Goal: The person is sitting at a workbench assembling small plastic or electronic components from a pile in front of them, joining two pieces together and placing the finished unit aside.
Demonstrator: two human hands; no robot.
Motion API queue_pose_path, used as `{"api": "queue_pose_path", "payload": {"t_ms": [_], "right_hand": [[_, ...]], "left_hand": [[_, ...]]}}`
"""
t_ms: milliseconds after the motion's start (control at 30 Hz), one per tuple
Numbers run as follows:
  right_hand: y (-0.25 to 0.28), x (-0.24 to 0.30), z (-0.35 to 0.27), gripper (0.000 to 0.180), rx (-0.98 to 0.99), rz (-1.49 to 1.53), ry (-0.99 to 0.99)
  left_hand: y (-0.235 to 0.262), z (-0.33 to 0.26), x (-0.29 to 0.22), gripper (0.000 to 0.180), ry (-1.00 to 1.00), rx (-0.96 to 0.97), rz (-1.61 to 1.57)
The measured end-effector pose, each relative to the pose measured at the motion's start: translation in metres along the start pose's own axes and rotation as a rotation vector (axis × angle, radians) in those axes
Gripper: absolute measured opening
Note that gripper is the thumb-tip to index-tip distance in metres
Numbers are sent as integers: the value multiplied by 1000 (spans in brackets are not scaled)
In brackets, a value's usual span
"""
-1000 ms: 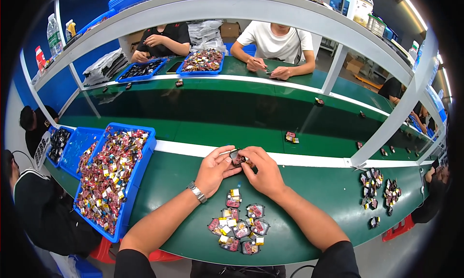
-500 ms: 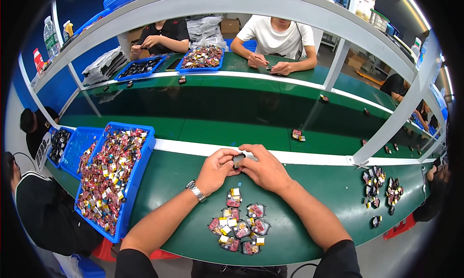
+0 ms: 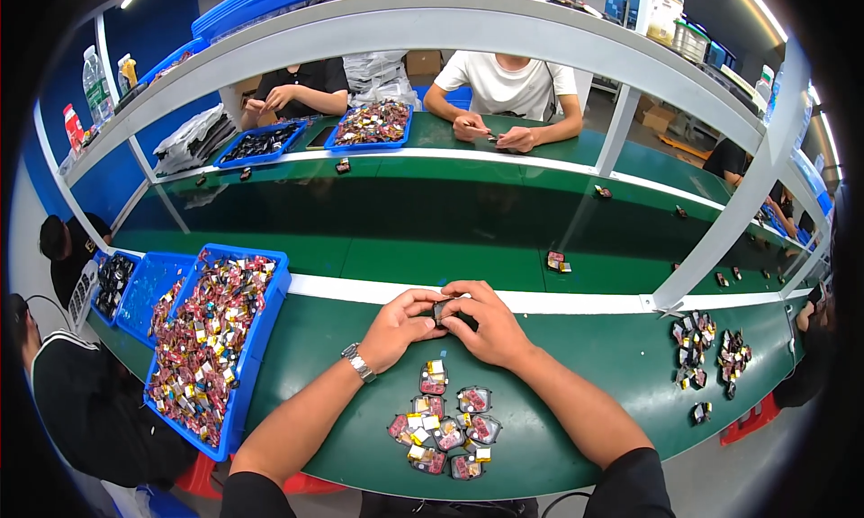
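Dark casing (image 3: 440, 314) sits between your fingertips, with the white strip (image 3: 360, 289) of the green bench (image 3: 598, 356) just beyond them. Your left hand (image 3: 401, 331) curls round its left side and your right hand (image 3: 493, 329) closes in from the other; both sets of fingers are drawn in with hardly a gap (they hide so much that I cannot tell which edge each tip presses). Holding it from two sides probably keeps so small a part from twisting. Nearer you than the fingers, cased boards (image 3: 448, 435) lie in a loose group, presumably within short reach. Well left of the fingers, a blue tray (image 3: 250, 365) holds heaped loose parts (image 3: 209, 338); its walls likely keep the heap from spilling under your hands.
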State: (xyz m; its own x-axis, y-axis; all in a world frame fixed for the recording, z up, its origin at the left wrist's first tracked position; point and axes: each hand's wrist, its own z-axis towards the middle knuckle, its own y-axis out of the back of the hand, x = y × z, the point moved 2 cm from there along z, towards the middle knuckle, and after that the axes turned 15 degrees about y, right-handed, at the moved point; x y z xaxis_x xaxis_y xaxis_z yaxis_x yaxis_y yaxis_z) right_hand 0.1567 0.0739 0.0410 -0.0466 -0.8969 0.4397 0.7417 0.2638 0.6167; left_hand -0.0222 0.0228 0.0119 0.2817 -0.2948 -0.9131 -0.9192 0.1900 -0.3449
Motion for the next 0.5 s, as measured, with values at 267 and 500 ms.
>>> {"api": "queue_pose_path", "payload": {"t_ms": [267, 500], "right_hand": [[-3, 2, -3, 6, -11, 22, 22], [-7, 7, -3, 9, -90, -79, 41]], "left_hand": [[-3, 0, 1, 28, 11, -38, 31], [-5, -1, 1, 27, -9, -58, 30]]}}
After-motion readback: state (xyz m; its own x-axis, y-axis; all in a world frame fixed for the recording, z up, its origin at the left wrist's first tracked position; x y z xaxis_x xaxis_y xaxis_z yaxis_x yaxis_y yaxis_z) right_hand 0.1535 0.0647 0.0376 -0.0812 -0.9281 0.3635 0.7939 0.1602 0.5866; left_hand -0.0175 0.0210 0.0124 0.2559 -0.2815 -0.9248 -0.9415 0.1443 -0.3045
